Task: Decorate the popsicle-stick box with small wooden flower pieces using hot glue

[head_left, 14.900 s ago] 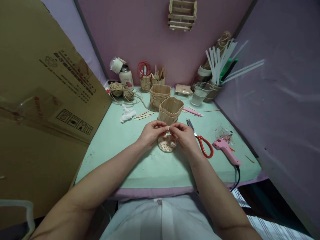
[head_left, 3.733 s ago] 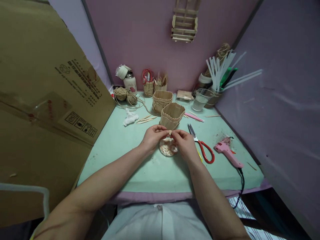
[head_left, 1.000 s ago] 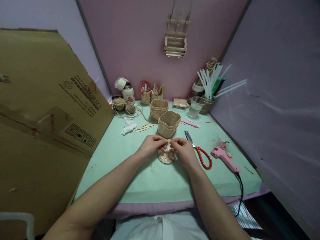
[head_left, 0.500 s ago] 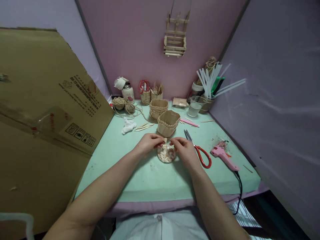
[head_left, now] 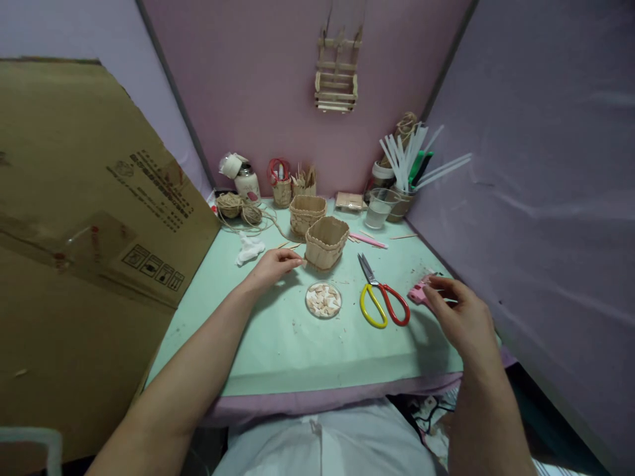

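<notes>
My left hand [head_left: 274,266] is closed in a pinch on a small pale wood chip [head_left: 304,263], just left of the nearer woven basket [head_left: 325,246]. My right hand [head_left: 459,311] hangs over the pink hot glue gun [head_left: 419,291] with its fingers curved and apart; the glue gun's handle is hidden under it. Between the hands, a small round clear dish [head_left: 323,316] of pale chips lies on the table. Scissors [head_left: 380,291] with one yellow and one red handle lie open right of the dish.
A second basket [head_left: 307,211] stands behind the first. Farther back are twine balls [head_left: 235,206], a jar [head_left: 248,182], a plastic cup [head_left: 378,210] and a pot of white glue sticks [head_left: 404,198]. A large cardboard box [head_left: 89,264] stands at left. White crumpled tissue [head_left: 249,248] lies nearby.
My right hand has left the dish and moved right to the glue gun. My left hand has drawn back leftward, uncovering the dish. The view has shifted slightly.
</notes>
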### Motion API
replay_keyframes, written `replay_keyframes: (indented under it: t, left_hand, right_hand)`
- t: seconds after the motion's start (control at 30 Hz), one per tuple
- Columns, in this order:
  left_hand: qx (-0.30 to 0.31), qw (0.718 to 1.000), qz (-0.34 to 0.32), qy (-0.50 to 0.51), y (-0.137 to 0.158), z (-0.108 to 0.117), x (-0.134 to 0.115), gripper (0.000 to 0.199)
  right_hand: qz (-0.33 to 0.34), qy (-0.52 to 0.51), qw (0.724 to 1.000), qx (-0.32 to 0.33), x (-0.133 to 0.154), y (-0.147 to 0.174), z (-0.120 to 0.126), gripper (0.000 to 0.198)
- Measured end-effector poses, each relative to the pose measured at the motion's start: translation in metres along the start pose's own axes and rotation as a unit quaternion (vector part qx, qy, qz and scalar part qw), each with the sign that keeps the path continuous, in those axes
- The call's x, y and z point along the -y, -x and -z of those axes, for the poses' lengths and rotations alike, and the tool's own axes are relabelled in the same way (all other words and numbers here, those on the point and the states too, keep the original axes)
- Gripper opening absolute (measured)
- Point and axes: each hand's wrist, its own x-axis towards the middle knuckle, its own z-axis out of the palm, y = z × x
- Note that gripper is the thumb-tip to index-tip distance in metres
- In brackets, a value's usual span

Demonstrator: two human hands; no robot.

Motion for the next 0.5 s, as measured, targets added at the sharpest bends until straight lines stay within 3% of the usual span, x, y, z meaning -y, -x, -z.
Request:
replay_keyframes:
  t: [0.17, 0.27, 0.33, 0.43, 0.5]
  left_hand:
    - [0.009, 0.998, -0.054, -0.008, -0.006, 0.003, 0.009, 0.025]
    - [0.029, 0.997, -0.076, -0.002, -0.006, 0.001, 0.013, 0.027]
    - [0.039, 0.995, -0.092, 0.007, -0.006, -0.001, 0.016, 0.027]
    - [0.048, 0.993, -0.103, 0.012, -0.007, -0.003, 0.019, 0.026]
    - [0.049, 0.993, -0.108, 0.014, -0.009, -0.006, 0.02, 0.026]
  right_hand:
    - [0.004, 0.017, 0.999, 0.043, 0.01, -0.013, -0.022, 0.04]
    - [0.076, -0.051, 0.984, 0.153, 0.034, -0.02, -0.058, 0.044]
    - [0.099, -0.063, 0.974, 0.192, 0.048, -0.026, -0.086, 0.062]
    - [0.117, -0.091, 0.957, 0.251, 0.062, -0.039, -0.122, 0.109]
    - [0.13, -0.107, 0.95, 0.264, 0.064, -0.046, -0.138, 0.124]
